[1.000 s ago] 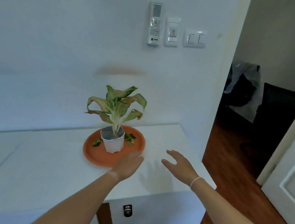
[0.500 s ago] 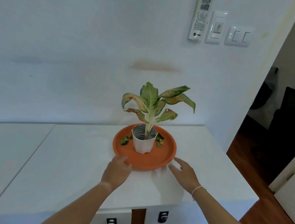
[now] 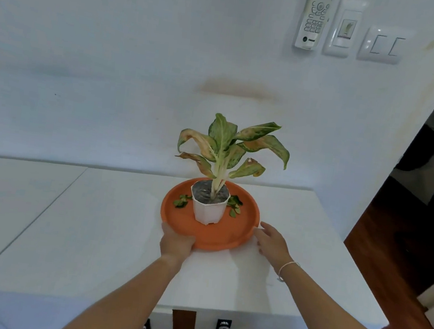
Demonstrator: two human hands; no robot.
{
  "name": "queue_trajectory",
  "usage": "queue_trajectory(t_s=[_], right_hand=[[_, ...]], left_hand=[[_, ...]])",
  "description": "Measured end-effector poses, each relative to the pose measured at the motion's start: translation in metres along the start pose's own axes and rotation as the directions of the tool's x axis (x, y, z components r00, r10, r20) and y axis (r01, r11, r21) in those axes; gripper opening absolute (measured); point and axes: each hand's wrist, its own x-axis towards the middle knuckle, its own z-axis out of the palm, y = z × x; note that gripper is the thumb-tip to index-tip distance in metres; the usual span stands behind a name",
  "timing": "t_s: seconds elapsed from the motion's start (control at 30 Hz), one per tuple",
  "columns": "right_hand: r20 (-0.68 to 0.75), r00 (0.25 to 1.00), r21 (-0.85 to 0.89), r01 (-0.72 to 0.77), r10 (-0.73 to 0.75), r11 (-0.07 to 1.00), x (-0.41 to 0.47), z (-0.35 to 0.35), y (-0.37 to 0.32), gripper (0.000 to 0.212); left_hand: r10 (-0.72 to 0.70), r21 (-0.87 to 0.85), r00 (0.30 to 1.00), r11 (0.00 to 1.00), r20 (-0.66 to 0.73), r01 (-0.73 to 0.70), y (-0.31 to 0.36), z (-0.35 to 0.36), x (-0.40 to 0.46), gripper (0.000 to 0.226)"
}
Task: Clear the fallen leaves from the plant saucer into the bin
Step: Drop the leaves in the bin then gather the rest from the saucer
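White wall [image 3: 114,56], white table [image 3: 77,243], brown wooden floor [image 3: 378,266].

Soft, even daylight; faint shadows, wide-angle bending, slight softness.

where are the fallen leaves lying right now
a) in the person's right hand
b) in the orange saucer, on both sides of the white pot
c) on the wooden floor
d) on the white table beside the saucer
b: small green leaf bits lie in the orange saucer left of the white pot, and more leaves lie on its right; the left hand and the right hand are at the saucer's rim and hold no leaves.
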Motion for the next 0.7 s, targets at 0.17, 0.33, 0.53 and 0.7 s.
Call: queue_trajectory(t_s=[0.17,0.33,0.53,0.7], right_hand=[[0.016,0.994,0.207,-0.110,0.109,0.972,0.018,-0.005,0.003,0.057],[0.102,0.982,0.339,-0.186,0.161,0.922,0.027,-0.004,0.001,0.030],[0.134,0.962,0.430,-0.273,0.238,0.861,0.031,0.000,0.006,0.011],[0.094,0.952,0.491,-0.300,0.293,0.818,0.035,0.007,0.005,0.008]], left_hand=[[-0.021,-0.110,1.000,0.994,0.004,0.021,0.001,0.007,0.009,0.065],[-0.110,-0.111,0.992,0.988,-0.054,0.104,0.003,-0.002,0.019,0.067],[-0.120,-0.118,0.987,0.987,-0.104,0.107,0.003,-0.015,0.030,0.058],[-0.101,-0.162,0.992,0.983,-0.079,0.087,0.000,-0.011,0.026,0.065]])
